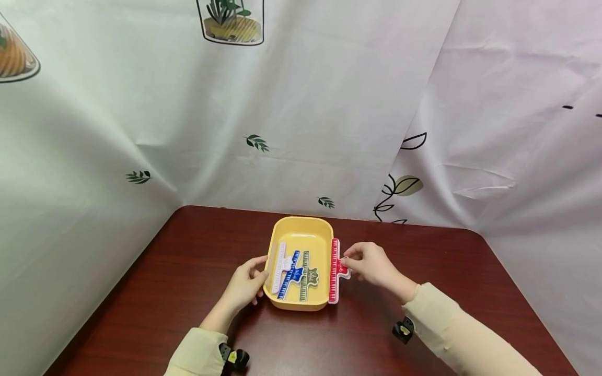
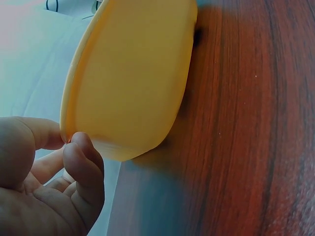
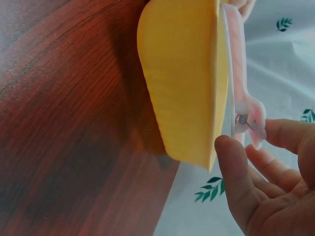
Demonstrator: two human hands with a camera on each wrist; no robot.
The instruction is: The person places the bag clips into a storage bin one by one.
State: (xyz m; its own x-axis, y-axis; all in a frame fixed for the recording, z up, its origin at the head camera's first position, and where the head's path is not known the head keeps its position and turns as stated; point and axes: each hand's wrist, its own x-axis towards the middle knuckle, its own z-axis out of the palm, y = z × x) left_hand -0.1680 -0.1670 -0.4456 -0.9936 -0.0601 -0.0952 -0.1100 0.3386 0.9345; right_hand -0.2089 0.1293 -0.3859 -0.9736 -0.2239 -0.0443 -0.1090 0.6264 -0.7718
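A yellow plastic tub (image 1: pixel 301 306) stands on the table. My left hand (image 1: pixel 244 284) pinches its left rim between thumb and fingers, as the left wrist view shows on the tub's outer wall (image 2: pixel 133 73). At the right rim, my right hand (image 1: pixel 374 265) holds a red long-jawed clip (image 1: pixel 334 282) by its handle. The clip lies along that rim, parallel to it. From the side, the clip (image 3: pixel 237 54) looks pale pink, with a metal spring between its halves and thumb and fingers on the handle. Inside the tub lie a pale pink clip (image 1: pixel 278 274), a blue clip (image 1: pixel 288 279) and a grey-green clip (image 1: pixel 305 271).
The dark red-brown wooden table (image 1: pixel 188 292) extends on both sides of the tub and in front of it. A white cloth (image 1: pixel 301 104) printed with leaves hangs behind its far edge. Small black devices (image 1: pixel 403 330) are strapped at both wrists.
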